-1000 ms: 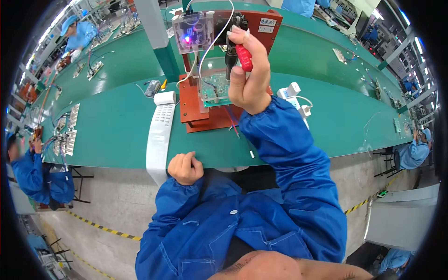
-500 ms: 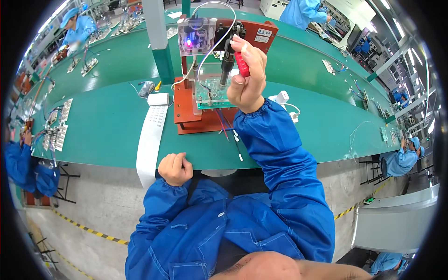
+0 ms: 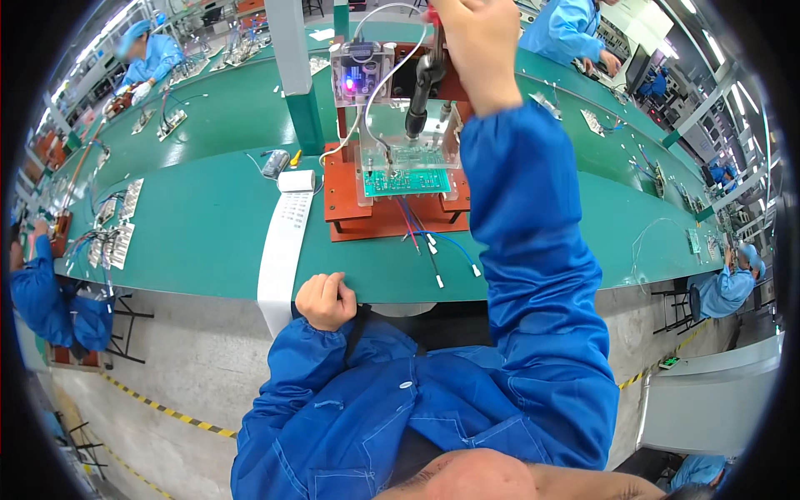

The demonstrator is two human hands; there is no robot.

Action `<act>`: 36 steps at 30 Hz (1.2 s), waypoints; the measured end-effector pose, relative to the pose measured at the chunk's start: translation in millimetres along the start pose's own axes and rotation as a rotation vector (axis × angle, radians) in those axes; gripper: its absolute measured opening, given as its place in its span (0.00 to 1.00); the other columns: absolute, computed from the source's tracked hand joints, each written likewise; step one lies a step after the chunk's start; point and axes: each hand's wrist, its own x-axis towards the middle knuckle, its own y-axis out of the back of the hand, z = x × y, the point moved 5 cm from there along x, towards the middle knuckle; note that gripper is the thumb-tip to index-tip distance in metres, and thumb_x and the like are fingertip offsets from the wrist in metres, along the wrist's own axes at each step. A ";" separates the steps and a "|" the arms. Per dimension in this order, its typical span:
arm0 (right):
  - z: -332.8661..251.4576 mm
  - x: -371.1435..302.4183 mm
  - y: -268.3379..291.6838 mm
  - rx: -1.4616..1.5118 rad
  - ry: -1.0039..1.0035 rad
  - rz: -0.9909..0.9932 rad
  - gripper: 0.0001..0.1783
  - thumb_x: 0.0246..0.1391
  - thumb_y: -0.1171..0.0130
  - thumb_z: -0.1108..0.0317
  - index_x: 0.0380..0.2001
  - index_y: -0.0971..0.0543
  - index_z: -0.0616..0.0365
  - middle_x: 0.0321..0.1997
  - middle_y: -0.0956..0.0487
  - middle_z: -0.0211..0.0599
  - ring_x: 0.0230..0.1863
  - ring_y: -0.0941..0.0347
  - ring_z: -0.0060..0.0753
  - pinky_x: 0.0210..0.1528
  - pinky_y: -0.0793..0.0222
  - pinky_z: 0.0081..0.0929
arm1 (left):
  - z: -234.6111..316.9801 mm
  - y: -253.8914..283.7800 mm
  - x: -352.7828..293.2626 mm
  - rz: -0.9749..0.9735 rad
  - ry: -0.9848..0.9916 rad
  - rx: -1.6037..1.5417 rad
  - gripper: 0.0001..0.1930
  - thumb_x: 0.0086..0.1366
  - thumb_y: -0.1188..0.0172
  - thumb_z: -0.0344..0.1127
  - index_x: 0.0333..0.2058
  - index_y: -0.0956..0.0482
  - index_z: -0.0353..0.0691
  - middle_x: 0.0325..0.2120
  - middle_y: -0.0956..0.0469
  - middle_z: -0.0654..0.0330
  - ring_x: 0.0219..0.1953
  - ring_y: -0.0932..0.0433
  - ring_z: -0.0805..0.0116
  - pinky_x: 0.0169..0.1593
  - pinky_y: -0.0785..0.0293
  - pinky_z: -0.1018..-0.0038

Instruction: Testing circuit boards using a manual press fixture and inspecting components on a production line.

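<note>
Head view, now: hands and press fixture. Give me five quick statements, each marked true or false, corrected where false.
1. The right hand is raised at the red handle of the lever. True.
2. The left hand is pulling the white paper strip. False: it is curled, beside the strip.
3. The green circuit board sits in the red fixture. True.
4. The light in the clear box is off. False: it is glowing.
5. Wires with white ends extend out in front of the fixture. True.
</note>
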 end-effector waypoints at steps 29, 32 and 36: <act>15.4 -199.4 61.0 0.041 -0.092 -0.342 0.18 0.48 0.36 0.87 0.45 0.17 0.66 0.33 0.15 0.41 0.35 0.18 0.31 0.36 0.24 0.26 | -5.7 25.4 -0.3 -0.219 0.316 -0.373 0.28 0.53 0.36 0.26 0.55 0.26 0.31 0.41 0.20 0.47 0.38 0.19 0.57 0.41 0.23 0.66; 49.0 -216.9 54.9 0.186 -0.556 -0.663 0.18 0.51 0.37 0.85 0.47 0.18 0.66 0.35 0.14 0.40 0.39 0.17 0.28 0.40 0.23 0.24 | 33.1 32.6 28.1 -0.284 0.048 -0.341 0.45 0.47 0.24 0.35 0.65 0.34 0.36 0.61 0.30 0.45 0.60 0.27 0.43 0.59 0.27 0.56; 98.1 -275.4 38.7 0.210 -0.945 -0.839 0.20 0.53 0.37 0.82 0.51 0.20 0.66 0.36 0.14 0.42 0.40 0.17 0.26 0.43 0.23 0.24 | 61.5 6.5 36.0 -0.714 -0.156 -0.329 0.58 0.36 0.18 0.49 0.67 0.35 0.36 0.69 0.38 0.47 0.72 0.43 0.40 0.69 0.38 0.47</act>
